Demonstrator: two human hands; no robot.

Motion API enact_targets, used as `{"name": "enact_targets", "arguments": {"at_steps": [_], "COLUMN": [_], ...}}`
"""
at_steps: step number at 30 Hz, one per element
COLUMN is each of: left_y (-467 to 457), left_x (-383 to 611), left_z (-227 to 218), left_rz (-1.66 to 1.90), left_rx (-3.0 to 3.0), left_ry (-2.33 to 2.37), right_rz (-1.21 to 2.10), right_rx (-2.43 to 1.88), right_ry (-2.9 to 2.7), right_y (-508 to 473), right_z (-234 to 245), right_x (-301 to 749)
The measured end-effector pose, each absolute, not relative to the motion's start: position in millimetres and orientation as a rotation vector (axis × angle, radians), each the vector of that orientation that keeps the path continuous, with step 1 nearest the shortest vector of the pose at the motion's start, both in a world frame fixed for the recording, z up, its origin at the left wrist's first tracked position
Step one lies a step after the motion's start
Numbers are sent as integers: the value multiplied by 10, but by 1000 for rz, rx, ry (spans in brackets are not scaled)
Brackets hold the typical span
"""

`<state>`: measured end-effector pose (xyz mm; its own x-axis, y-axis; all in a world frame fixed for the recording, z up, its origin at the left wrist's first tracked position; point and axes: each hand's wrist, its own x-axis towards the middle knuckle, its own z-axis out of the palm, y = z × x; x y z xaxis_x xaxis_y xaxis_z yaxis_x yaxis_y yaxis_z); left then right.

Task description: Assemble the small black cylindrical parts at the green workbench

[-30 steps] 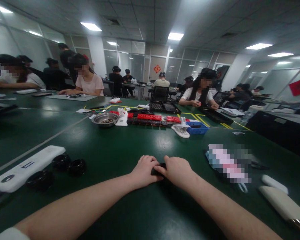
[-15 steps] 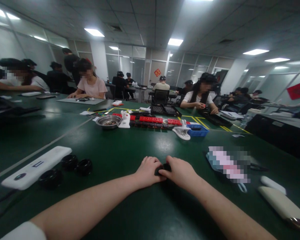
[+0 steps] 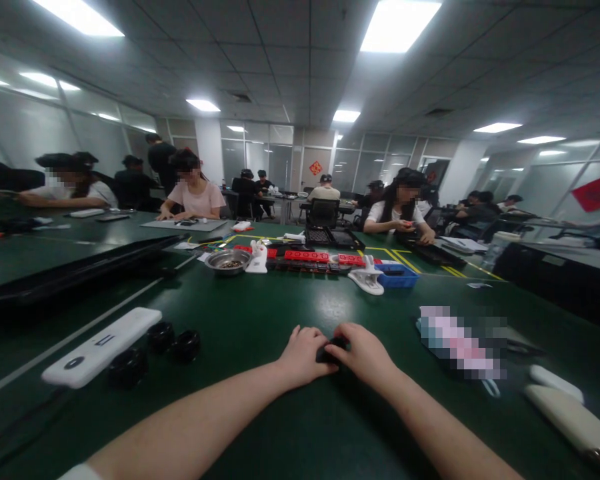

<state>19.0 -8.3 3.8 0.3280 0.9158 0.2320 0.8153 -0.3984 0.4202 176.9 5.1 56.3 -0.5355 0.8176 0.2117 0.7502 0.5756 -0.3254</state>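
Centrally, the bare left hand [image 3: 307,357] and bare right hand [image 3: 365,353] meet fingertip to fingertip just above the dark green tabletop [image 3: 290,437], both closed about a small, dark black object [image 3: 323,353] pinched between them, its shape mostly hidden by the fingers. To the left lie three rounded, glossy black pieces [image 3: 185,345] grouped just beside a long white plastic bar with rounded ends [image 3: 105,347]. Beyond the hands, well apart from them, stand a round, shiny metal bowl [image 3: 227,262] holding small pieces and a rectangular blue plastic bin [image 3: 397,277].
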Motion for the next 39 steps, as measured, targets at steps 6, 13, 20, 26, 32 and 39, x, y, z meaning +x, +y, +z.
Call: {"name": "enact_targets", "arguments": {"at_steps": [6,13,20,26,32,39], "left_y": [-58,-57,-71,-80,-64,-65], "left_x": [185,183,186,194,196,204], "left_z": [2,18,49,57,33,43], "left_rz": [646,660,658,652,660,682], "left_rx": [2361,2371,2359,2361,2356,2376], "left_ry": [1581,1559,1564,1573,1578,1576], "right_rz": [450,343,291,315,260,218], "right_rx": [-1054,-1234,-1211,-1152,-1257,-1217], "right_ry": [-2426,-2392,-2364,-2573,-2456,-2529], "right_y": [36,50,-27,-55,-84,-77], "right_z": [551,517,592,650,647,585], "right_x": [1816,1786,1764,1784,1808,1758]}}
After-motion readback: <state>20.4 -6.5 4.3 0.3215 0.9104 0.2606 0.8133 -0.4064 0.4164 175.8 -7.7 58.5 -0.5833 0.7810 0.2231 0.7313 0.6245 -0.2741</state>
